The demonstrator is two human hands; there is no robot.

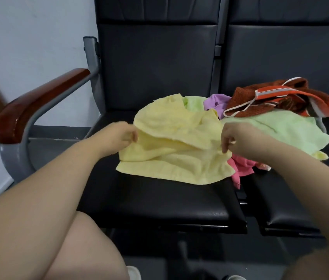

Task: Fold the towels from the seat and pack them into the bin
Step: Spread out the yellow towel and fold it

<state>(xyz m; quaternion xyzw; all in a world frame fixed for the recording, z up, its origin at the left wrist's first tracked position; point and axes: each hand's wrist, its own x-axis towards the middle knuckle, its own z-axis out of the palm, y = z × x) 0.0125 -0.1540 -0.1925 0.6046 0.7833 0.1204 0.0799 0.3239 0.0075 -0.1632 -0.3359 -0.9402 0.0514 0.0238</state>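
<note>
Both hands, left hand point(119, 136) and right hand point(238, 139), pinch the yellow towel point(171, 158).

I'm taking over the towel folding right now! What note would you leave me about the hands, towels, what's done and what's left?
Left hand pinches the yellow towel at its left edge; right hand pinches its right edge.
It lies rumpled on the black seat.
Green towel, orange patterned towel, purple towel and pink towel are piled unfolded beside it.
No bin in view.
Nothing finished; all to fold and pack.
</note>
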